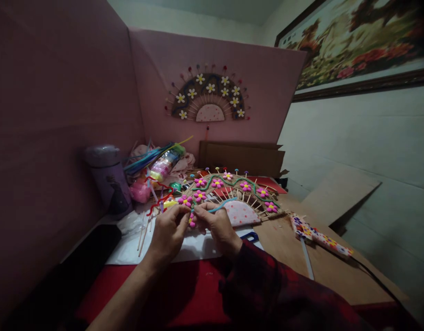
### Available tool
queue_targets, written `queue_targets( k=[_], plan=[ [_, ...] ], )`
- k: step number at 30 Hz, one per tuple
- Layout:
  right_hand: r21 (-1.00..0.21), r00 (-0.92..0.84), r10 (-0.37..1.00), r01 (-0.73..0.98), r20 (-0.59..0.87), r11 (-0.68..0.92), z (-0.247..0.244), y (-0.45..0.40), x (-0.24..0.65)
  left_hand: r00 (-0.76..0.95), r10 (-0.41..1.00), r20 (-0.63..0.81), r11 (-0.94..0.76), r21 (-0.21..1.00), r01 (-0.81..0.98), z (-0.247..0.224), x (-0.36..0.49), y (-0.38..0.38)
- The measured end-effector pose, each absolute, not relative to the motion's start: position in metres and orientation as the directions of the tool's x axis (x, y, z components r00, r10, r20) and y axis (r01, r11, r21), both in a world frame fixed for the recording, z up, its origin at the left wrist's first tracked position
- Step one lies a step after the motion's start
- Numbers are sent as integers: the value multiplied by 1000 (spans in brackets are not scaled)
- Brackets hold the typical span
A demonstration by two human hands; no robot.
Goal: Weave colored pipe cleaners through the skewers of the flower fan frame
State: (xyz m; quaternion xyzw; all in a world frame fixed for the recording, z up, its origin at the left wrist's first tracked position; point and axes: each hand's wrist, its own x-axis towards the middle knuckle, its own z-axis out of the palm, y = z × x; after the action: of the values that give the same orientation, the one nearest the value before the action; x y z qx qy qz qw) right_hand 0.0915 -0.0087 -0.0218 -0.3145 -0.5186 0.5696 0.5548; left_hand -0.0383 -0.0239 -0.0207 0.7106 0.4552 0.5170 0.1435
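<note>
My left hand (169, 230) and my right hand (217, 225) meet over the left end of a decorated craft fan. A light blue pipe cleaner (226, 203) runs between the pinched fingers of both hands, its free end sticking out to the right. The fan (237, 181) lies on the table, with pink clay flowers (245, 186), a wavy green strip and radiating sticks. At its base is a half-round of dotted pale cloth (241, 214). My fingers partly cover the flowers at the fan's left end.
A purple tumbler (110, 184) stands left, beside bagged clay (162, 163) and red pipe cleaners (158, 195). A flower-patterned glue gun (320, 236) with a cord lies right on cardboard. Behind, a similar fan (208, 94) hangs on a pink panel. A black object (94, 248) lies front left.
</note>
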Motion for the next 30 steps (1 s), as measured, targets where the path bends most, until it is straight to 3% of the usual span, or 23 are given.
queue_targets(
  k=[3,5,8,10,12,14,17,19,21,23,24,27,30],
  plan=[
    [-949,-97,945,-78,311,304,-23,-9,91,178,707,685,-583,422,694,-25,-40,-21],
    [-951,-107,946,-79,307,299,-24,-8,92,184,691,699,-598,409,689,-26,-41,-21],
    [-931,-234,956,-355,178,87,-24,-7,92,43,750,660,-598,650,468,-24,-40,-22],
    [-867,-328,937,-494,118,-64,-23,-7,93,-42,845,533,-511,829,228,-21,-38,-24],
    [-824,-383,919,-547,89,-148,-22,-7,93,-58,915,400,-398,916,47,-18,-37,-25],
    [-818,-405,910,-552,91,-163,-22,-8,93,-48,940,338,-339,941,-17,-17,-37,-24],
    [-888,-361,927,-454,101,-80,-21,-10,91,-56,913,404,-394,909,135,-19,-39,-23],
    [-947,-274,952,-318,133,41,-22,-11,90,-28,846,533,-478,780,403,-21,-41,-23],
    [-972,-180,963,-161,201,173,-24,-11,88,42,773,634,-507,575,642,-23,-41,-24],
    [-968,-128,960,-80,248,239,-25,-11,87,89,734,673,-505,453,735,-24,-41,-25],
    [-968,-127,963,-107,240,227,-26,-11,87,83,727,681,-514,461,724,-24,-40,-25],
    [-929,-233,960,-366,154,60,-26,-11,87,-31,780,625,-538,695,477,-22,-38,-24],
    [-849,-339,934,-522,114,-86,-24,-11,89,-117,895,430,-419,902,107,-20,-37,-23]
  ],
)
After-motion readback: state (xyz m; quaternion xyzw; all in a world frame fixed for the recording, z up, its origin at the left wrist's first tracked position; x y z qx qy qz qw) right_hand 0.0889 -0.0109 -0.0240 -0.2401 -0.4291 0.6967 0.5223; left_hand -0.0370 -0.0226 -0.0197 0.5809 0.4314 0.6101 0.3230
